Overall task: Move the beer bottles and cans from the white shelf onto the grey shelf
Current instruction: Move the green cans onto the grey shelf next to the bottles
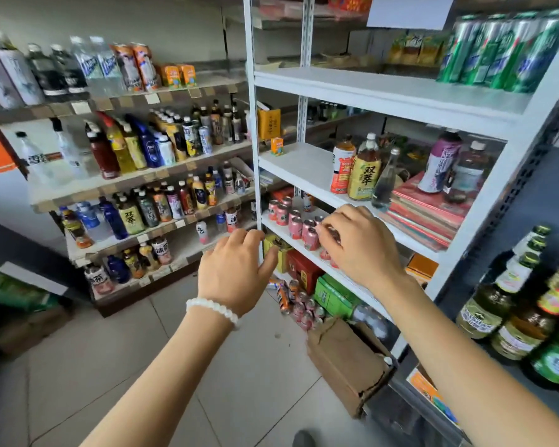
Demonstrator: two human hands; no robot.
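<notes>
Reaching right hand [359,243], fingers curled round pink cans [296,225] on white shelf [304,169]; left hand [236,269] open, empty. Green cans [497,50] unmoved; job barely begun.

We see bright, even light, soft shadows, wide-angle bending at edges, blurred green glass bottles [510,304] at right; far shelves soft.

A torn cardboard box [346,362] lies on the tiled floor [136,366]; red books [430,208] are stacked flat.
</notes>
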